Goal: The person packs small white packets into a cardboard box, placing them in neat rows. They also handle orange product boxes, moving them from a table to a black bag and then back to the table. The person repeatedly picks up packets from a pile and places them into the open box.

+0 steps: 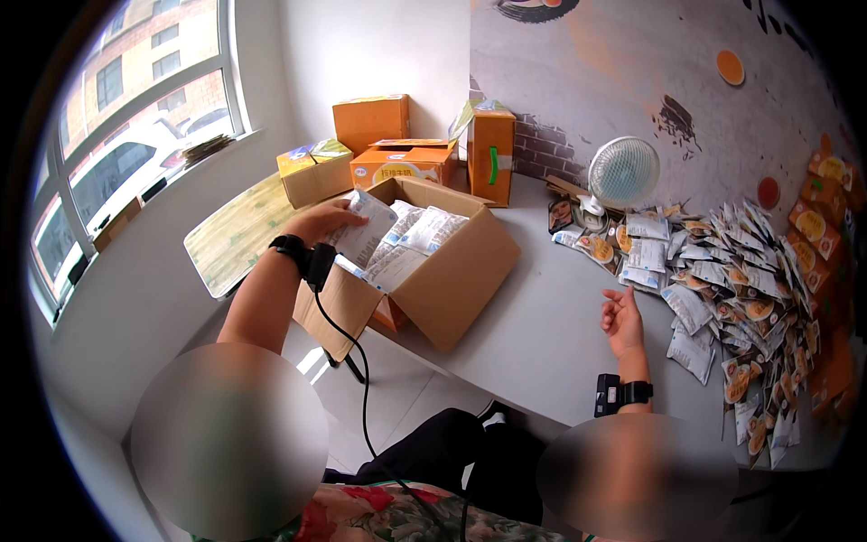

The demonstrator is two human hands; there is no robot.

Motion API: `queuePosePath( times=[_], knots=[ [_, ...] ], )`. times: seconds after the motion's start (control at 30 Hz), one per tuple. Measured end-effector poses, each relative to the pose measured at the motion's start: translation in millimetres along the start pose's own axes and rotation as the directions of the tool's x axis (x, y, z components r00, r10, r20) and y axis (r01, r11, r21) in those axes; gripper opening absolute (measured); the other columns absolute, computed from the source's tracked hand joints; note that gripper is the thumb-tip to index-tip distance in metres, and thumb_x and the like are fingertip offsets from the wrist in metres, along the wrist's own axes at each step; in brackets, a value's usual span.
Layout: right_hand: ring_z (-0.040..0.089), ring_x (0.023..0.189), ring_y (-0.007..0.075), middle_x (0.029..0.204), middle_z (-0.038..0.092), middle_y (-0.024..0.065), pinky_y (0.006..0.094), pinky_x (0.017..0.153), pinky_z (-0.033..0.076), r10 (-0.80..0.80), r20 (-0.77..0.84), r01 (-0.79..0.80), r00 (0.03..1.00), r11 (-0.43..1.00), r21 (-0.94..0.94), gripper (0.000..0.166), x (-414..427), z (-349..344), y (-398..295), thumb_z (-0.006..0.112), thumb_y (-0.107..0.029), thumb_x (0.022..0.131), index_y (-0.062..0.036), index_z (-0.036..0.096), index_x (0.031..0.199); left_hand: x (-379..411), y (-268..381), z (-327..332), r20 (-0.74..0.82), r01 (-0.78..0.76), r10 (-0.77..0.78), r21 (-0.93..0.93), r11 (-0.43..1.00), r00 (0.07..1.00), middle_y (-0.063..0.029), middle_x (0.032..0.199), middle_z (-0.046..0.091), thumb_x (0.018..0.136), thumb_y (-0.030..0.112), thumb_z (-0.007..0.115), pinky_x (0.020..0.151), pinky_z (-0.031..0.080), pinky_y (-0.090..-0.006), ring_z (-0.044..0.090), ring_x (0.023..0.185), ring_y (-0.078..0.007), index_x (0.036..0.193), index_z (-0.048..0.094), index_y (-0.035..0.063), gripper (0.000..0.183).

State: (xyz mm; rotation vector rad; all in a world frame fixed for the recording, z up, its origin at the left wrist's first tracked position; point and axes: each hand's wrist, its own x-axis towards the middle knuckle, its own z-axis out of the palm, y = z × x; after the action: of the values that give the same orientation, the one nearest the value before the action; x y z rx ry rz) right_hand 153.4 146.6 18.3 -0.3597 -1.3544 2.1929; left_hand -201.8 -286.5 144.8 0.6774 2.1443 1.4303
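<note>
My left hand (328, 221) grips a white printed pouch (369, 223) at the left side of an open brown cardboard carton (460, 271). Inside that carton lie several similar pouches (433, 230), and its near flap (336, 305) hangs down past the table's edge. My right hand (622, 320) is over the grey table (542, 325) with loosely curled fingers and nothing in them. Just beyond its fingertips, a large heap of small pouches (752, 291) spreads to the right, some with white backs up, others showing printed orange fronts.
A small white fan (623, 173) stands behind the heap. Orange boxes (371, 125) are at the back, with an upright one (491, 159) bearing a green handle. More orange packaging (813, 234) lines the right side. A wood-patterned folding table (234, 227) adjoins at left. A black cable (364, 379) hangs from my left wrist.
</note>
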Motion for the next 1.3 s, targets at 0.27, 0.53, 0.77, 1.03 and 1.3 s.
queuePosePath(
  times=[0.27, 0.53, 0.77, 1.03, 1.3],
  knots=[
    [0.042, 0.052, 0.0057, 0.064, 0.049, -0.0020, 0.0194, 0.045, 0.033, 0.012, -0.217, 0.001, 0.976, 0.998, 0.060, 0.040, 6, -23, 5, 0.049, -0.044, 0.090, -0.0050, 0.055, 0.095, 8, -24, 7, 0.034, 0.059, -0.062, 0.085, 0.995, 0.997, -0.0107, 0.110, 0.060, 0.076, 0.024, 0.069, 0.087, 0.045, -0.0296, 0.060, 0.095, -0.0204, 0.122, 0.050, 0.0023, 0.054],
    [0.040, 0.051, 0.0056, 0.064, 0.048, -0.0032, 0.0195, 0.044, 0.032, -0.005, -0.250, 0.055, 0.968, 0.980, 0.193, 0.029, 12, -49, 6, 0.049, -0.034, 0.092, -0.0066, 0.059, 0.094, 50, -46, 10, -0.083, -0.026, 0.094, 0.597, 0.802, 0.992, -0.0097, 0.079, 0.062, 0.073, 0.030, 0.069, 0.061, 0.047, -0.0344, 0.056, 0.068, -0.0179, 0.091, 0.061, -0.0009, 0.037],
    [0.044, 0.052, 0.0095, 0.067, 0.055, 0.0017, 0.0239, 0.047, 0.036, 0.035, -0.385, 0.197, 0.922, 0.814, 0.546, 0.023, 17, -49, 6, 0.052, -0.030, 0.090, -0.0078, 0.057, 0.091, 71, -58, 0, -0.238, -0.260, 0.481, 0.602, 0.755, 0.844, -0.0147, 0.112, 0.056, 0.070, 0.015, 0.073, 0.092, 0.041, -0.0357, 0.051, 0.108, -0.0227, 0.119, 0.051, 0.0005, 0.056],
    [0.046, 0.055, 0.0092, 0.095, 0.063, 0.0083, 0.0202, 0.049, 0.040, -0.107, -0.678, 0.558, 0.727, 0.668, 0.493, 0.023, -5, -96, -33, 0.045, -0.026, 0.093, -0.0100, 0.045, 0.109, -15, 58, 227, 0.197, -0.490, 0.486, -0.029, 0.871, 0.852, -0.0068, 0.116, 0.056, 0.085, 0.016, 0.058, 0.097, 0.034, -0.0291, 0.048, 0.111, -0.0171, 0.120, 0.052, 0.0016, 0.038],
    [0.061, 0.066, 0.0170, 0.113, 0.057, 0.0112, 0.0246, 0.050, 0.040, -0.116, -0.882, 0.629, 0.456, 0.743, 0.228, 0.049, -7, -84, -42, 0.047, -0.016, 0.088, -0.0124, 0.027, 0.133, -26, 24, 366, 0.394, -0.204, 0.371, -0.404, 0.892, 0.841, -0.0071, 0.103, 0.060, 0.089, 0.015, 0.054, 0.088, 0.042, -0.0301, 0.054, 0.101, -0.0162, 0.113, 0.054, 0.0010, 0.029]
  ],
)
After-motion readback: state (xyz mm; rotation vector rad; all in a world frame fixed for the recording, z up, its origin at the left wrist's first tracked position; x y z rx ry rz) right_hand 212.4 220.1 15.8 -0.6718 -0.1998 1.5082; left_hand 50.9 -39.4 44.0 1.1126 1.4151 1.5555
